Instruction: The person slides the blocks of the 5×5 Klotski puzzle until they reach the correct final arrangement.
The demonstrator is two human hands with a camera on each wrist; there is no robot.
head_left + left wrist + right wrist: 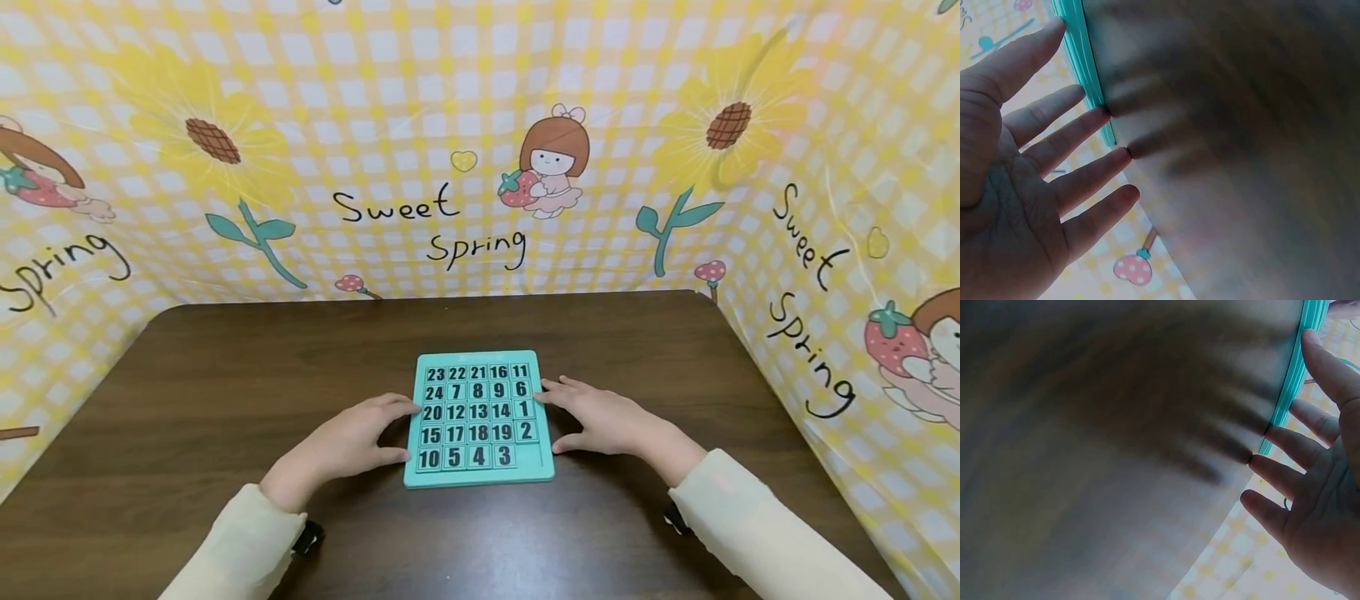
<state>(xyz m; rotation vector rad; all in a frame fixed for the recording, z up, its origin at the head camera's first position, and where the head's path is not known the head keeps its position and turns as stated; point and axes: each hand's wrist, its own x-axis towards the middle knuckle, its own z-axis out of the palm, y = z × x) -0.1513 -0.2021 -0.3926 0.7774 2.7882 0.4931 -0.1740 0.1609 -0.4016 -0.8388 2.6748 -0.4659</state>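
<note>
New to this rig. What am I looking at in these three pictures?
There's no machine, just a person's bare hands. The wide picture comes from a camera on the head, looking forward and down. The other two come from wrist cameras, one per hand. On the brown table lies a turquoise number puzzle, with one vacant slot at its near right corner. The left hand is at its left edge, the right hand at its right, fingers extended. Neither lifts it.

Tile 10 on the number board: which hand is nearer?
Left. The left hand is beside tile 10, at the left edge of the board; the right hand is at the board's opposite edge.
</note>
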